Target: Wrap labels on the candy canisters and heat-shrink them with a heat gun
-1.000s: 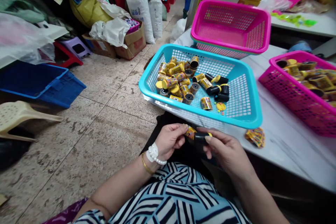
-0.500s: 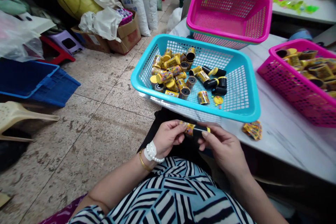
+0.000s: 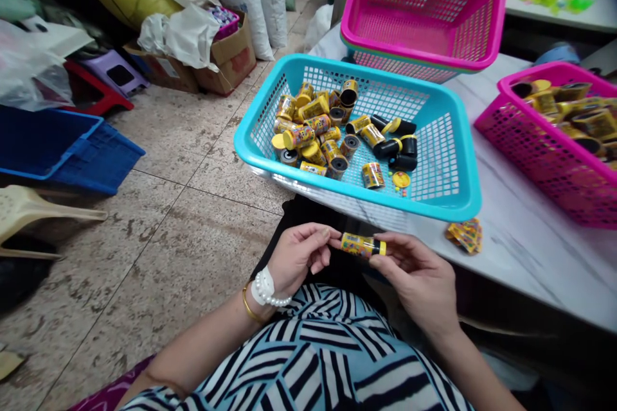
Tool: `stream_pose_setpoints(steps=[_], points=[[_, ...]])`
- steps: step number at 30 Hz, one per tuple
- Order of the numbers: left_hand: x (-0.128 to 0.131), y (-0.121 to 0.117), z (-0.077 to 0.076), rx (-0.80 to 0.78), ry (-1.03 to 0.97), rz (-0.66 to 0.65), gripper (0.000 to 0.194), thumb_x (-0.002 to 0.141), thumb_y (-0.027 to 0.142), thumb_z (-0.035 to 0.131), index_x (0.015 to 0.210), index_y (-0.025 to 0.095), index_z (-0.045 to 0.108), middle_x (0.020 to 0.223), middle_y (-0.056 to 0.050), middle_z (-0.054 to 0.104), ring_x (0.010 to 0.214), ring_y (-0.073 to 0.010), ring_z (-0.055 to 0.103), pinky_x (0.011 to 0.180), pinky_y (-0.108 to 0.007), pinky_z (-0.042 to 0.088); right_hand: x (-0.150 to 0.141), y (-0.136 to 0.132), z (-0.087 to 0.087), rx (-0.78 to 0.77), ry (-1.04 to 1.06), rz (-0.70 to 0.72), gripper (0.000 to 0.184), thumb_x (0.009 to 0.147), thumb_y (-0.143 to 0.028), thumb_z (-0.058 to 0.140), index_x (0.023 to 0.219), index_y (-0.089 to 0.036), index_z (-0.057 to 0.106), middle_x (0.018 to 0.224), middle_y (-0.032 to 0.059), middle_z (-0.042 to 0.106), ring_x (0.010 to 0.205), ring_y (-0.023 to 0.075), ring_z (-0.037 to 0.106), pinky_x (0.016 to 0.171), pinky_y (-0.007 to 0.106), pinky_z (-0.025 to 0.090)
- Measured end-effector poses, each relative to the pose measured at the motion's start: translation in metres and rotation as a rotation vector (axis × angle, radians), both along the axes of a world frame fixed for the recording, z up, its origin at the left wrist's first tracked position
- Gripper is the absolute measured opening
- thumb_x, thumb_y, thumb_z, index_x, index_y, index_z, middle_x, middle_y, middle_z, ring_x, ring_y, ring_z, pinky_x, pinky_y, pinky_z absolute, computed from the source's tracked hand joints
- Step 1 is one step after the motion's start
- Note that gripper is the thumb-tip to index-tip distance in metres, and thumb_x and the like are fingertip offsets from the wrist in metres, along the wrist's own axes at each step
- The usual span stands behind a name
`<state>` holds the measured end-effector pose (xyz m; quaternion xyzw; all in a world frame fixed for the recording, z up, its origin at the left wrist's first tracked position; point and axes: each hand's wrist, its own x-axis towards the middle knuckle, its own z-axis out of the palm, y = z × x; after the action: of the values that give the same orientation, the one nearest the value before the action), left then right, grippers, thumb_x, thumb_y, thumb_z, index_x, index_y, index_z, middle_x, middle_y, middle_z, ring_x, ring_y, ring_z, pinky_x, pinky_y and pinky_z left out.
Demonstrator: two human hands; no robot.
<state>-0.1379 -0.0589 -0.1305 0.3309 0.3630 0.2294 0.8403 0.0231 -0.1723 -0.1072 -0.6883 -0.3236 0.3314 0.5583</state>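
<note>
Above my lap, a small canister [image 3: 359, 245] lies sideways between my two hands. It has a yellow cap at its right end, and a printed yellow sleeve covers most of its black body. My right hand [image 3: 419, 273] grips the cap end between thumb and fingers. At the other end, my left hand [image 3: 308, 249] has thumb and forefinger pressed together, the fingertips touching the canister's edge. Just beyond is a turquoise basket [image 3: 308, 173] with several yellow-sleeved canisters [image 3: 315, 123] and some bare black ones [image 3: 387, 148]. Flat printed sleeves [image 3: 465, 236] lie to the right.
A marble-patterned table [image 3: 520, 270] carries the baskets. A pink basket [image 3: 535, 154] full of yellow-sleeved canisters stands at right, and stacked baskets [image 3: 424, 58] stand behind. On the floor at left are a blue crate [image 3: 91, 160], a stool [image 3: 33, 212] and a cardboard box [image 3: 231, 61].
The printed sleeve now covers most of the black body, which showed widely before. My left fingers have shifted to the canister's left end. The view has moved slightly.
</note>
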Motion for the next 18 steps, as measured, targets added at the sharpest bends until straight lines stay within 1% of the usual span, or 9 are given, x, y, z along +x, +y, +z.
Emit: stream_pose_setpoints(steps=[3,4,6,8,9,11,14,16,18], points=[[-0.001,0.001,0.000,0.078,0.028,0.031,0.042,0.077,0.040,0.078,0.106,0.012,0.068,0.096,-0.009,0.069,0.063,-0.0080,0.057,0.045,-0.016,0.039,0.003,-0.002,-0.002,0.007,0.007,0.011,0.027,0.070,-0.023,0.084,0.095,-0.023,0.074,0.073,-0.0018,0.071,0.059,0.0095,0.064,0.058,0.017,0.055],[-0.001,0.002,-0.001,0.095,0.016,-0.008,0.048,0.076,0.040,0.079,0.113,0.014,0.066,0.099,-0.009,0.069,0.069,-0.0103,0.060,0.048,-0.017,0.043,0.003,-0.002,-0.002,0.014,0.011,0.029,0.028,0.070,-0.023,0.084,0.096,-0.024,0.074,0.072,-0.0024,0.070,0.058,0.0089,0.063,0.056,0.017,0.055],[-0.001,0.003,-0.002,0.107,-0.035,-0.156,0.056,0.073,0.040,0.082,0.119,0.015,0.063,0.099,-0.008,0.068,0.075,-0.0137,0.063,0.054,-0.021,0.049,0.004,-0.002,-0.003,0.048,-0.006,0.085,0.029,0.071,-0.023,0.084,0.099,-0.026,0.075,0.080,-0.0017,0.071,0.061,0.0092,0.063,0.056,0.017,0.054],[0.001,0.004,-0.003,0.107,-0.061,-0.286,0.052,0.072,0.039,0.083,0.113,0.013,0.065,0.090,-0.006,0.069,0.072,-0.0135,0.064,0.058,-0.023,0.051,0.006,0.000,-0.003,0.080,-0.090,0.169,0.031,0.075,-0.023,0.081,0.105,-0.029,0.075,0.096,0.0010,0.071,0.074,0.0121,0.067,0.061,0.019,0.057],[0.003,0.005,-0.003,0.107,-0.057,-0.316,0.048,0.072,0.038,0.083,0.109,0.012,0.067,0.087,-0.006,0.069,0.069,-0.0125,0.063,0.060,-0.024,0.051,0.006,0.001,-0.003,0.090,-0.157,0.211,0.032,0.078,-0.023,0.079,0.109,-0.030,0.075,0.103,0.0024,0.070,0.082,0.0140,0.069,0.065,0.021,0.058],[0.007,0.005,-0.003,0.103,-0.042,-0.311,0.043,0.071,0.036,0.084,0.103,0.012,0.069,0.087,-0.006,0.071,0.067,-0.0108,0.062,0.062,-0.024,0.051,0.009,0.002,-0.004,0.111,-0.324,0.273,0.037,0.081,-0.020,0.076,0.116,-0.031,0.073,0.111,0.0041,0.068,0.094,0.0166,0.069,0.073,0.023,0.059],[0.015,0.006,-0.002,0.129,-0.046,-0.248,0.042,0.067,0.030,0.087,0.101,0.012,0.071,0.089,-0.005,0.071,0.072,-0.0098,0.062,0.068,-0.023,0.050,0.012,0.002,-0.006,0.196,-0.557,0.295,0.044,0.083,-0.013,0.073,0.122,-0.031,0.070,0.111,0.0043,0.069,0.098,0.0171,0.068,0.085,0.028,0.057],[0.019,0.006,-0.002,0.146,-0.062,-0.232,0.041,0.067,0.030,0.087,0.101,0.012,0.072,0.089,-0.005,0.070,0.072,-0.0097,0.063,0.069,-0.022,0.050,0.015,0.002,-0.007,0.247,-0.644,0.290,0.046,0.082,-0.010,0.073,0.123,-0.030,0.068,0.110,0.0045,0.070,0.099,0.0172,0.068,0.090,0.029,0.056],[0.021,0.006,-0.004,0.100,-0.087,-0.268,0.046,0.072,0.036,0.083,0.110,0.013,0.070,0.087,-0.005,0.070,0.068,-0.0106,0.063,0.064,-0.023,0.051,0.016,0.002,-0.008,0.263,-0.684,0.273,0.048,0.082,-0.010,0.074,0.126,-0.028,0.066,0.110,0.0053,0.070,0.099,0.0174,0.068,0.090,0.030,0.056]])
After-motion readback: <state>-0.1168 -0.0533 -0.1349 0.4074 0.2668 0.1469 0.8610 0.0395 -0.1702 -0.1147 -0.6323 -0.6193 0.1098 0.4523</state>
